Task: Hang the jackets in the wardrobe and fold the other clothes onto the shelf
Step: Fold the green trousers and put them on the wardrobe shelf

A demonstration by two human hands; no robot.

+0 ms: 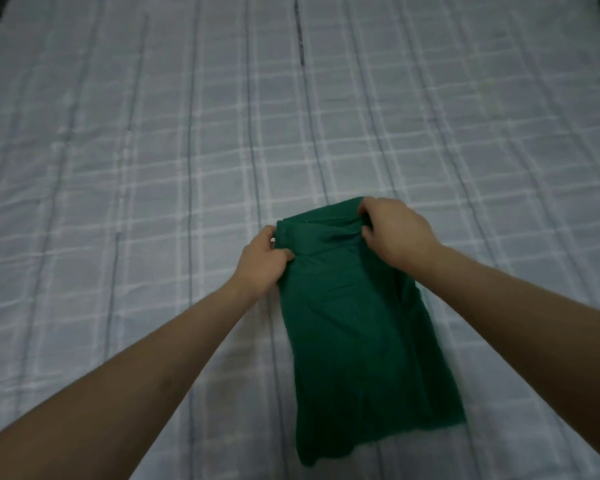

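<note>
The garment was a narrow green strip, its kind impossible to tell; no label or writing could be read. Dark shapes at the far left and far right corners were cut off. It hung over the checked bedspread, lower end near. The left hand pinched its top left corner; the right hand gripped the top right.

Just two bare forearms and hands here, no sleeves showing, no watch, rings or gloves anywhere on them.
</note>
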